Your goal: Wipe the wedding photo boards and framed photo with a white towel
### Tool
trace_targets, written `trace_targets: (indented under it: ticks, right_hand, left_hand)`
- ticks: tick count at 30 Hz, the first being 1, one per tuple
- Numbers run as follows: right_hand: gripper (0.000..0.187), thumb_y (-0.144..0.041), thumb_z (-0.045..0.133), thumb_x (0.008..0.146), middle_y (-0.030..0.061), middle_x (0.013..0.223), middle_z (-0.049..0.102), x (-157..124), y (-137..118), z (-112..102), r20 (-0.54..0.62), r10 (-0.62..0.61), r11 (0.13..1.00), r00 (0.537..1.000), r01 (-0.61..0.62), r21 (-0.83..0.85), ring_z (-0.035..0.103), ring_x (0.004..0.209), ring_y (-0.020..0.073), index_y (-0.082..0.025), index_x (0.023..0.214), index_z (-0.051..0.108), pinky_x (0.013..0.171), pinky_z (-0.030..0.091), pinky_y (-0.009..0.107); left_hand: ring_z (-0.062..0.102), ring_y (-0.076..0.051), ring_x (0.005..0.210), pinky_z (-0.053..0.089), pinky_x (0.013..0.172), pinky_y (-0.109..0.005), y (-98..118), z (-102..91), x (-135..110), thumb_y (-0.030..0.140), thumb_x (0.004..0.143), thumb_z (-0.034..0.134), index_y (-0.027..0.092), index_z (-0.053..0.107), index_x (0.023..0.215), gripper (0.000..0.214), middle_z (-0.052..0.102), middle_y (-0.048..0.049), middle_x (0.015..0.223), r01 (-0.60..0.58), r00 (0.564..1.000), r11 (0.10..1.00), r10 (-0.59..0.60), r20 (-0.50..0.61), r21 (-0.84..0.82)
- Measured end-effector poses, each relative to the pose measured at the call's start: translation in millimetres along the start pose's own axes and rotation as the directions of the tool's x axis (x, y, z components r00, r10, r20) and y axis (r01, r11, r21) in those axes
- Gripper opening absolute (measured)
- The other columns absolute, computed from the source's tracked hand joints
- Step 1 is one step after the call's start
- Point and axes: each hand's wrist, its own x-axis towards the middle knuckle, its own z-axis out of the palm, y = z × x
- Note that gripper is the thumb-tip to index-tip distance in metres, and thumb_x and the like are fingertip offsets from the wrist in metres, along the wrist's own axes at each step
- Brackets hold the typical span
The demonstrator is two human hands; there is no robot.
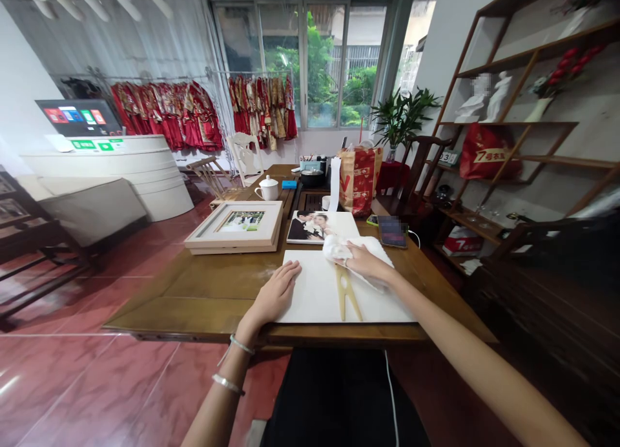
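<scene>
My left hand (278, 287) lies with its fingers flat across the left edge of a white panel (310, 292) near the front of the table. With my right hand (363, 261) I press on a bunched white cloth (372, 248) at the panel's far right part. Just below the cloth, a pale gold A-shaped piece (344, 295) shows on the panel; its upper end is partly covered by the cloth and hand. Behind the panel lies a photo print of a couple (310, 227).
Framed pictures (235, 224) are stacked at the left of the wooden table (208, 292). A lidded white cup (268, 187), a small blue box (289, 185) and a red paper bag (358, 179) stand farther back. A phone with a cable (392, 231) lies at the right.
</scene>
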Motion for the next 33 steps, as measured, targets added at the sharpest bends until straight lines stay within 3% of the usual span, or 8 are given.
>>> trace_targets:
  ticks: [3, 6, 11, 15, 18, 21, 29, 33]
  right_hand:
    - [0.056, -0.031, 0.046, 0.082, 0.0130, 0.142, 0.037, 5.1, -10.7, 7.0, -0.010, -0.015, 0.999, 1.000, 0.015, -0.040, 0.019, 0.135, 0.0325, -0.013, 0.135, 0.042, 0.109, 0.005, 0.055]
    - [0.063, -0.017, 0.047, 0.072, 0.0097, 0.143, 0.037, -8.0, -22.0, 13.3, 0.017, -0.084, 0.993, 0.996, 0.085, -0.082, 0.017, 0.137, 0.0273, -0.016, 0.134, 0.042, 0.110, 0.003, 0.052]
    - [0.080, -0.011, 0.044, 0.059, 0.0037, 0.147, 0.031, -66.8, -47.1, 26.1, 0.081, -0.214, 0.949, 0.974, 0.226, -0.218, 0.010, 0.138, 0.0275, -0.024, 0.138, 0.038, 0.109, 0.001, 0.054]
    - [0.091, -0.010, 0.044, 0.054, 0.0008, 0.151, 0.021, -118.9, -68.6, 36.0, 0.129, -0.221, 0.942, 0.967, 0.246, -0.230, 0.002, 0.139, 0.0260, -0.026, 0.142, 0.028, 0.110, 0.000, 0.053]
    - [0.093, -0.010, 0.043, 0.052, -0.0004, 0.151, 0.020, -131.9, -74.5, 36.5, 0.150, -0.204, 0.949, 0.967, 0.233, -0.214, 0.002, 0.139, 0.0239, -0.027, 0.142, 0.028, 0.111, 0.001, 0.051]
    - [0.086, -0.010, 0.042, 0.055, -0.0003, 0.149, 0.025, -114.5, -68.5, 31.6, 0.132, -0.184, 0.961, 0.974, 0.207, -0.186, 0.005, 0.139, 0.0226, -0.026, 0.140, 0.033, 0.111, 0.002, 0.050]
    - [0.064, -0.021, 0.043, 0.074, 0.0065, 0.147, 0.031, -14.3, -49.6, 23.5, 0.023, 0.000, 0.965, 1.000, 0.006, -0.263, 0.013, 0.137, 0.0307, -0.022, 0.138, 0.037, 0.107, 0.007, 0.055]
    - [0.063, -0.023, 0.045, 0.076, 0.0127, 0.147, 0.029, 2.5, -59.0, 32.5, -0.019, 0.023, 0.949, 1.000, -0.027, -0.313, 0.009, 0.136, 0.0367, -0.017, 0.138, 0.036, 0.104, 0.002, 0.060]
  left_hand:
    - [0.034, -0.019, 0.133, 0.027, 0.112, -0.041, 0.8, -0.3, -0.2, 0.021, 0.091, 0.029, 0.014, 0.049, 0.126, 0.041, 0.046, -0.0081, 0.138, 0.002, 1.000, 1.000, -0.002, 0.002, 0.001]
    - [0.034, -0.019, 0.133, 0.028, 0.112, -0.041, 0.4, 0.1, -0.2, 0.022, 0.091, 0.030, 0.017, 0.049, 0.126, 0.040, 0.046, -0.0068, 0.138, -0.003, 1.000, 1.000, 0.003, -0.004, 0.007]
    - [0.033, -0.019, 0.133, 0.027, 0.112, -0.041, -0.4, 0.9, 0.4, 0.021, 0.091, 0.029, 0.015, 0.048, 0.127, 0.041, 0.045, -0.0083, 0.139, 0.000, 1.000, 1.000, 0.000, 0.013, 0.020]
    - [0.034, -0.020, 0.133, 0.028, 0.112, -0.042, -1.1, 1.5, 0.6, 0.022, 0.091, 0.030, 0.015, 0.049, 0.127, 0.041, 0.046, -0.0087, 0.138, -0.005, 1.000, 1.000, 0.005, 0.005, 0.002]
    - [0.035, -0.019, 0.132, 0.029, 0.111, -0.042, -1.8, 2.1, 0.5, 0.022, 0.091, 0.030, 0.016, 0.049, 0.126, 0.040, 0.047, -0.0081, 0.138, -0.015, 1.000, 1.000, 0.015, -0.012, -0.005]
    - [0.034, -0.019, 0.133, 0.028, 0.112, -0.041, -1.6, 2.3, 0.5, 0.021, 0.091, 0.030, 0.016, 0.049, 0.126, 0.040, 0.046, -0.0077, 0.138, -0.010, 1.000, 1.000, 0.010, -0.008, 0.008]
    - [0.035, -0.019, 0.132, 0.028, 0.112, -0.040, 0.0, 1.2, 0.0, 0.020, 0.090, 0.031, 0.016, 0.050, 0.125, 0.040, 0.048, -0.0073, 0.137, -0.006, 1.000, 1.000, 0.006, -0.011, 0.008]
    - [0.035, -0.020, 0.132, 0.028, 0.112, -0.041, 1.4, -0.2, 0.6, 0.021, 0.090, 0.031, 0.014, 0.051, 0.125, 0.040, 0.048, -0.0087, 0.137, 0.005, 1.000, 1.000, -0.005, -0.006, 0.003]
